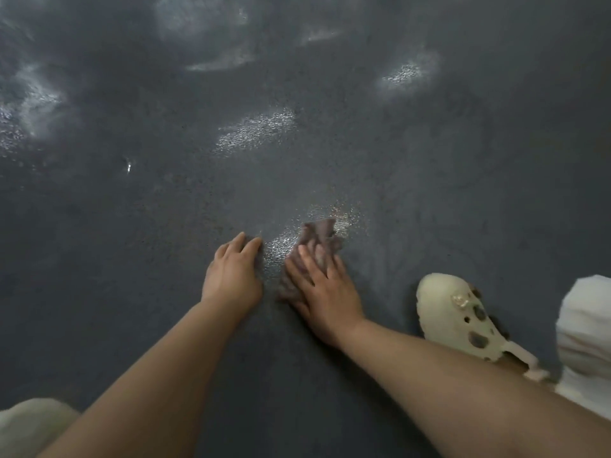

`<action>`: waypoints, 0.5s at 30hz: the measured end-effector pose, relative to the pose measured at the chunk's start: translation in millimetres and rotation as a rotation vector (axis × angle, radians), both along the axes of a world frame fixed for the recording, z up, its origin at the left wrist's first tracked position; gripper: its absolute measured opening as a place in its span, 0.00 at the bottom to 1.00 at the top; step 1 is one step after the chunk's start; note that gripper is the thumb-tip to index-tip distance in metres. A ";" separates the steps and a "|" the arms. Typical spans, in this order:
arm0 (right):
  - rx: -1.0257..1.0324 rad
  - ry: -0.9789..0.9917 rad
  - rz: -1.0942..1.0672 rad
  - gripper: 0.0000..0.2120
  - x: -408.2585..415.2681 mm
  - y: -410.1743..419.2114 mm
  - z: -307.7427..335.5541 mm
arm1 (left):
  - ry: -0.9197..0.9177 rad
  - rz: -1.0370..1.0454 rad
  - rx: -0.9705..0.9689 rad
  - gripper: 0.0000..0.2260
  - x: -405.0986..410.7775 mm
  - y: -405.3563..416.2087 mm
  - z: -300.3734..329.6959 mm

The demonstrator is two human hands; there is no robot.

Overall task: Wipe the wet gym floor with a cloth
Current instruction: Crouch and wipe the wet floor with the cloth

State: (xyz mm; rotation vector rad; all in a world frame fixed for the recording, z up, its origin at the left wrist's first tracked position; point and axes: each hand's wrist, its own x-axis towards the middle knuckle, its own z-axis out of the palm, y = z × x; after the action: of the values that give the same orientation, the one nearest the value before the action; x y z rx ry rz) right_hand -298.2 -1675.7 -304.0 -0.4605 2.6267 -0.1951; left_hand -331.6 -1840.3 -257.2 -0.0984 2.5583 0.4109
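A small greyish-purple cloth (318,233) lies crumpled on the dark grey gym floor (132,226). My right hand (325,292) presses flat on it with fingers spread, the cloth sticking out past the fingertips. My left hand (233,272) rests on the bare floor just left of the cloth, fingers slightly bent and holding nothing. A glistening wet patch (281,242) lies between the two hands and runs up past the cloth.
More shiny wet patches lie farther out: at the centre (258,130), far right (405,72), far left (29,107) and top (218,62). A cream clog (459,315) is on the floor at right, beside a white trouser leg (583,335). Another cream shape (29,424) sits at bottom left.
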 end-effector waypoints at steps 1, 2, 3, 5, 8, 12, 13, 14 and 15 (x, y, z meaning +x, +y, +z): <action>-0.010 0.011 0.100 0.28 -5.5 12.8 0.1 | 0.003 0.006 0.009 0.30 1.8 5.5 -0.6; 0.003 0.034 0.183 0.29 -12.8 25.8 -1.1 | 0.000 0.006 0.016 0.29 4.8 11.2 -1.5; 0.032 0.050 0.232 0.29 -20.3 39.3 -1.5 | -0.006 -0.002 0.017 0.29 8.5 17.1 -1.9; 0.090 0.037 0.205 0.30 -35.8 63.2 0.7 | -0.006 0.005 0.012 0.28 13.9 27.7 -3.7; 0.125 0.070 -0.070 0.32 -53.0 86.2 2.4 | 0.030 0.016 -0.002 0.28 13.3 41.4 -6.6; 0.030 0.032 -0.124 0.33 -57.9 90.6 3.1 | 0.072 0.048 0.069 0.21 2.8 66.5 -4.1; -0.068 0.054 -0.151 0.34 -55.8 90.6 4.3 | 0.062 0.093 0.107 0.20 -0.7 74.1 -3.7; -0.193 0.108 -0.213 0.34 -53.4 91.4 5.8 | 0.043 0.138 0.144 0.19 -4.2 81.9 -3.5; -0.299 0.190 -0.307 0.32 -50.9 92.3 6.7 | 0.017 0.183 0.180 0.20 -7.5 89.7 -3.7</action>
State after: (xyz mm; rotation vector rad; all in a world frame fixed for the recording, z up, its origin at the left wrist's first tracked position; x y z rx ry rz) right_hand -349.1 -1583.4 -297.2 -0.1729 2.8571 -0.6798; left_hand -339.1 -1750.7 -261.0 -0.2646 2.5244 0.7117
